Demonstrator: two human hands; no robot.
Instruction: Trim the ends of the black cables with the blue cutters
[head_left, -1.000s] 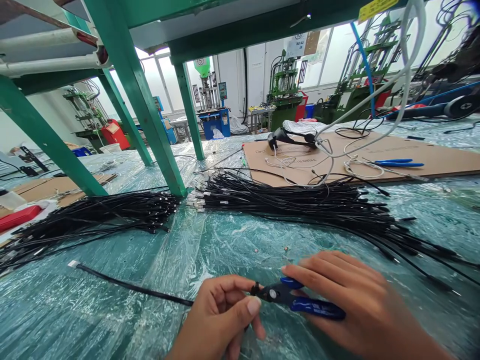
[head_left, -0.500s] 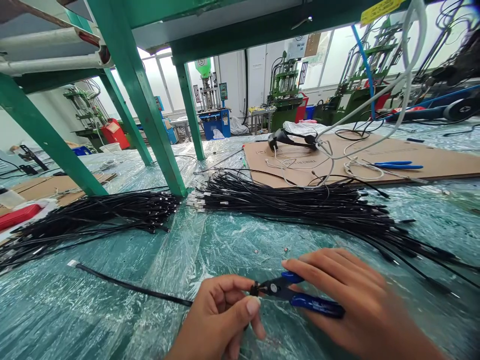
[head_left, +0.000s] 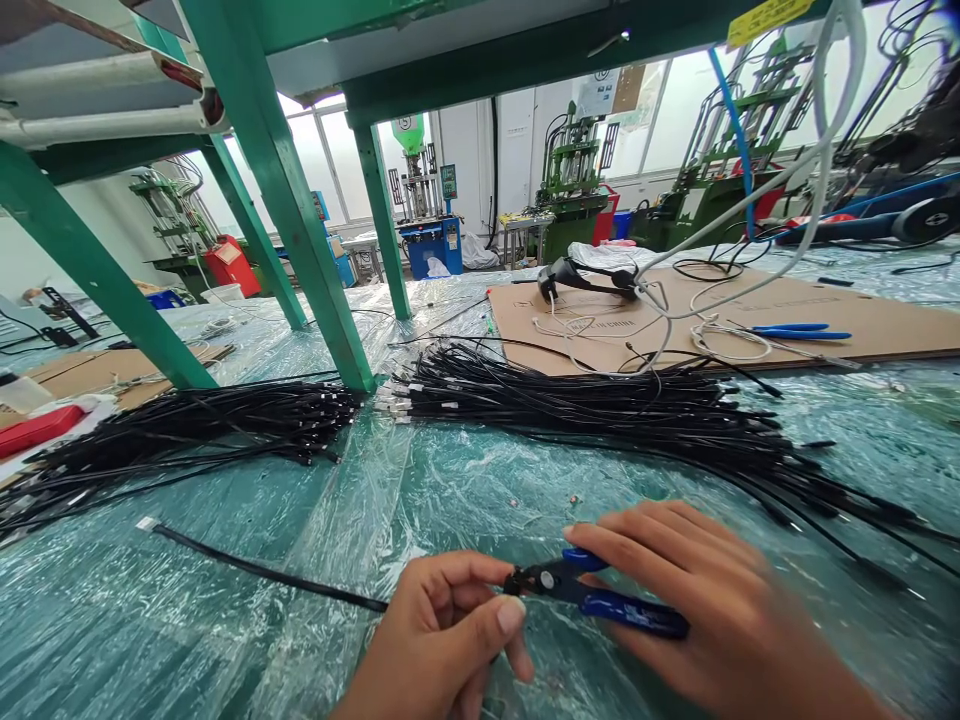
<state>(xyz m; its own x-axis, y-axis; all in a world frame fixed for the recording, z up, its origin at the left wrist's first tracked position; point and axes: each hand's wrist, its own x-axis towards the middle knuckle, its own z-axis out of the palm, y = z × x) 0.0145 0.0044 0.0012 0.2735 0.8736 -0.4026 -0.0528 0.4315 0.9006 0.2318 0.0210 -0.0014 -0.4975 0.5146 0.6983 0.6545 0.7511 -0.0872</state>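
Observation:
Low in the view, my left hand (head_left: 450,635) pinches the end of a black cable (head_left: 262,574) between thumb and index finger. The rest of that cable runs out to the left and ends in a white-tipped connector (head_left: 148,524) on the plastic film. My right hand (head_left: 690,590) is wrapped round the blue handles of the cutting pliers (head_left: 634,610). Their small dark jaws touch the cable end at my left fingertips; whether the jaws are fully closed is too small to tell.
Bundles of black cables lie beyond my hands, one at left (head_left: 187,430) and one at right (head_left: 600,400). Green frame legs (head_left: 315,250) stand at centre left. Cardboard (head_left: 787,300) holds black glasses (head_left: 589,278) and blue-handled pliers (head_left: 802,331).
The plier jaws and the cable end at my left fingertips have shifted very slightly to the right. Both hands keep their hold.

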